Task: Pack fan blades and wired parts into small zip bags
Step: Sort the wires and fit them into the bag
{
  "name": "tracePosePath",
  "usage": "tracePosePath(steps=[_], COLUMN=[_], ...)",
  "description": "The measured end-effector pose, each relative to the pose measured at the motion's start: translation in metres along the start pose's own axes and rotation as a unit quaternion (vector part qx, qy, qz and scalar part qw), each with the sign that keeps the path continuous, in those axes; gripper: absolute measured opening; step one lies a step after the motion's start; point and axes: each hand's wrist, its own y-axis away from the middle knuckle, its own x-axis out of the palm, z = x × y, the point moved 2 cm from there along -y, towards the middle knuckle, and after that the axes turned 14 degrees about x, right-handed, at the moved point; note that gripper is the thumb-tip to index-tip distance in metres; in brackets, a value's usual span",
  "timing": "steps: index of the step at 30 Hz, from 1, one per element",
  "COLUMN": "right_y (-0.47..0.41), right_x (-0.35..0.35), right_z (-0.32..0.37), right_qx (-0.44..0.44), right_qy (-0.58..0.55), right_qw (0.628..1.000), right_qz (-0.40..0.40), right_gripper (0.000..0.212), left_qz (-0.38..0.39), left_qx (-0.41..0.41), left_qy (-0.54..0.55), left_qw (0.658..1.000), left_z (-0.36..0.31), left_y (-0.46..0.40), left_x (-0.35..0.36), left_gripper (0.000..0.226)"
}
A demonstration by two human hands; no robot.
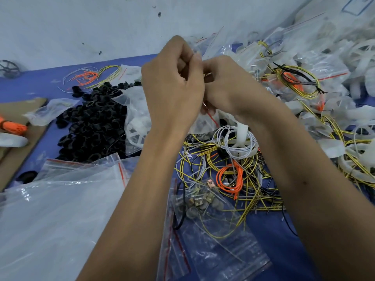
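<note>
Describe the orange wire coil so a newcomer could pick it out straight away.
Start at the tangle of yellow wires on the blue table, under the person's right forearm. In its middle lies the orange wire coil, a small loop just below a white wire coil. It is the only bright orange loop in that tangle.
</note>
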Motion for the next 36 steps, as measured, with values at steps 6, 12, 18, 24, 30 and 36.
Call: tracePosePath(steps=[6,12,18,24,30,36], right_y=[0.008,0.012,0.008,0.017,0.024,0.024], right_x=[0.003,0.013,-0.022,-0.061,-0.036,0.003], right_z=[0.002,-0.008,0.005,0.0,0.0,-0.009], right_qx=[0.009,0.02,-0.022,0.072,0.149,0.131], right_qy=[-0.035,0.036,0.133,0.277,0.464,0.548], right_qw=[0.986,0.986,0.986,0.953,0.859,0.824], right_qz=[0.16,0.162,0.094,0.097,0.158,0.06], right_gripper=[0.018,0.03,0.011,0.017,0.018,0.031], left_qz=[-0.001,0.001,-0.034,0.038,0.091,0.09], left_qx=[-0.006,-0.003,-0.094,-0.199,-0.155,-0.138], left_qy=[0.044,0.105,0.094,0.095,0.046,0.037], left_qw=[0.999,0.994,0.991,0.975,0.983,0.986], left_z=[-0.001,-0.011,0.012,0.04,0.039,0.041], left_y=[-0.005,-0.002,0.001,0.022,0.031,0.031], left_x=[-0.005,-0.001,0.003,0.016,0.025,0.023], left_gripper=[0.023,0.024,0.029,0.028,0.027,0.021])
